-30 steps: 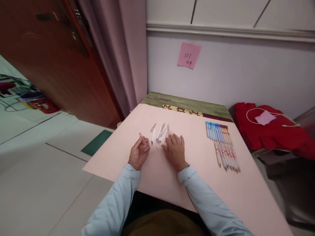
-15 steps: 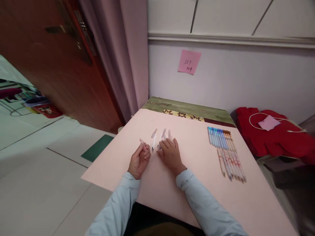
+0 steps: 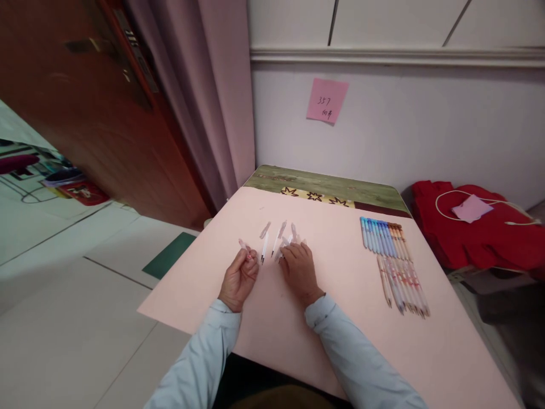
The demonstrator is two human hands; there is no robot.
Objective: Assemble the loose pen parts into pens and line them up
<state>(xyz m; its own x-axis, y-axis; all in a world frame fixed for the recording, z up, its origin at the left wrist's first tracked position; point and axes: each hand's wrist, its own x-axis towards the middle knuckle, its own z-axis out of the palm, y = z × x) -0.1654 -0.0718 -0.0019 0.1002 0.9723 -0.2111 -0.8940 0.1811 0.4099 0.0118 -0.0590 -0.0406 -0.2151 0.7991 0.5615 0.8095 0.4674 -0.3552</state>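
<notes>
My left hand (image 3: 239,278) is closed around a clear pinkish pen barrel piece (image 3: 243,245), whose end pokes up past the fingers. White pen refills with dark tips lie just right of it, one nearest the left hand (image 3: 264,247) and another refill (image 3: 276,241) beside it. My right hand (image 3: 299,270) rests on the table with fingers bent over a further refill and some clear pen parts (image 3: 284,244); its fingertips partly hide them. Beyond the hands lie a small clear pen part (image 3: 265,230) and another clear piece (image 3: 294,232).
At the right of the pink-covered table (image 3: 336,341), blue and brown-topped pens (image 3: 381,237) lie in a row, with pale patterned pens (image 3: 404,284) below them. Red cloth (image 3: 460,244) sits beyond the right edge. A wooden door (image 3: 128,147) stands at left.
My right hand has shifted slightly right, and one refill under its fingers now lies apart from its neighbour. My left hand still holds the barrel piece. The view has tilted a little.
</notes>
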